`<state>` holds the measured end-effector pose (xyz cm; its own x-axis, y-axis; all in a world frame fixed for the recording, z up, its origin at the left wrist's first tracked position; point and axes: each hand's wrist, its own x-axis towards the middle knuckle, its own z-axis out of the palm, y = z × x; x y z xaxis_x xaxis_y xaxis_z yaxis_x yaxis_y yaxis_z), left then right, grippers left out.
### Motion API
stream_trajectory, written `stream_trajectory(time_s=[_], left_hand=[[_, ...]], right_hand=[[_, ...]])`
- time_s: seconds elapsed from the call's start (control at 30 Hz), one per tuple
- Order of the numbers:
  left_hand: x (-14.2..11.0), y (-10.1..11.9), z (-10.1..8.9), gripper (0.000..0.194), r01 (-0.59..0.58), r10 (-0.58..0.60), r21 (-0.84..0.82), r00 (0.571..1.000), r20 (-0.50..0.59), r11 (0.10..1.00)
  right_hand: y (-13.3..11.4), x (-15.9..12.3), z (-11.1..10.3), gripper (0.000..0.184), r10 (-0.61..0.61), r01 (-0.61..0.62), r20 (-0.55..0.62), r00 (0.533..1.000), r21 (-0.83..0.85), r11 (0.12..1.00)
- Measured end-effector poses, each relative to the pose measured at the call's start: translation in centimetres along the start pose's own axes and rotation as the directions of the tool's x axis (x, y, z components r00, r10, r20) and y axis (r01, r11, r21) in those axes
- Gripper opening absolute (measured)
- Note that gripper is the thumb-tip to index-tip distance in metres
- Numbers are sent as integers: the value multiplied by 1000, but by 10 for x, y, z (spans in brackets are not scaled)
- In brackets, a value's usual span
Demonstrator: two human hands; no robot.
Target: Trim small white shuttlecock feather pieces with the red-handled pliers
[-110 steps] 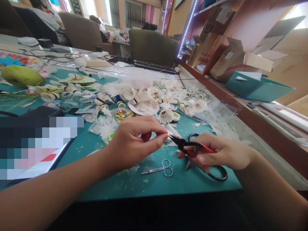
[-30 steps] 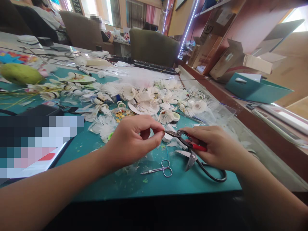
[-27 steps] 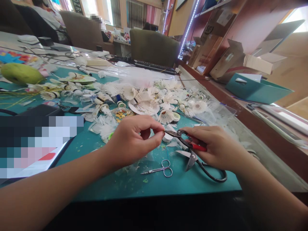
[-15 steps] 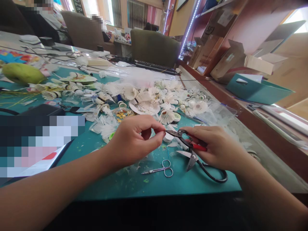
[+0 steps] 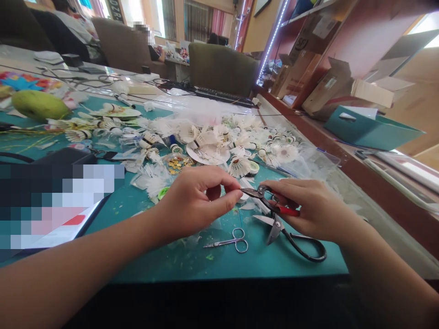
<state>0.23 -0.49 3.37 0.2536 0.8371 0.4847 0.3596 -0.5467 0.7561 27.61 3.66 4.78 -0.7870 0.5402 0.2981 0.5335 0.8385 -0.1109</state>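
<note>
In the head view, the left hand [image 5: 197,203] pinches thumb and forefinger together at the tip of one pair of red-handled pliers [image 5: 269,204], gripped in the right hand [image 5: 313,210]; anything pinched is too small to tell. Just below, small silver scissors [image 5: 228,242] and black-handled shears [image 5: 276,230] lie on a teal cutting mat [image 5: 171,269], with countless white feather shuttlecocks [image 5: 238,167] heaped farther off.

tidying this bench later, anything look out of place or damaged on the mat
A green fruit sits on the teal cutting mat among the work, which looks out of place. Many shuttlecocks look ragged or partly stripped, and loose white feathers lie scattered across the mat.
</note>
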Motion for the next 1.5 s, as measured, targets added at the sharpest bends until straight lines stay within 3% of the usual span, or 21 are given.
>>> stream_trajectory(time_s=[0.13, 0.4, 0.6, 0.73, 1.07, 1.4, 1.5], left_hand=[[1, -1, 0, 7, -63, 63, -14, 998, 9, 998], [-2, -4, 0, 9, -122, 122, 9, 992, -12, 993], [-2, -7, 0, 11, -247, 246, 77, 969, 24, 966], [-3, -10, 2, 11, -319, 316, 92, 948, 49, 943], [-3, -8, 3, 11, -355, 346, 149, 935, 82, 923], [-3, -11, 8, 15, -415, 403, 196, 910, 100, 888], [-4, -15, 11, 17, -484, 466, 240, 875, 133, 841]], right_hand=[[6, 0, 0, 38, 4, -4, 25, 1000, 14, 1000], [30, -1, 11, 37, -16, 19, -53, 998, 52, 998], [63, -4, 23, 24, 171, -179, -270, 947, -6, 984], [78, -5, 31, 22, 272, -297, -332, 903, -24, 955], [92, -3, 44, 29, 517, -524, -329, 791, 74, 849], [99, -2, 50, 24, 583, -593, -191, 789, 7, 805], [101, -1, 51, 29, 590, -596, -122, 798, -24, 802]])
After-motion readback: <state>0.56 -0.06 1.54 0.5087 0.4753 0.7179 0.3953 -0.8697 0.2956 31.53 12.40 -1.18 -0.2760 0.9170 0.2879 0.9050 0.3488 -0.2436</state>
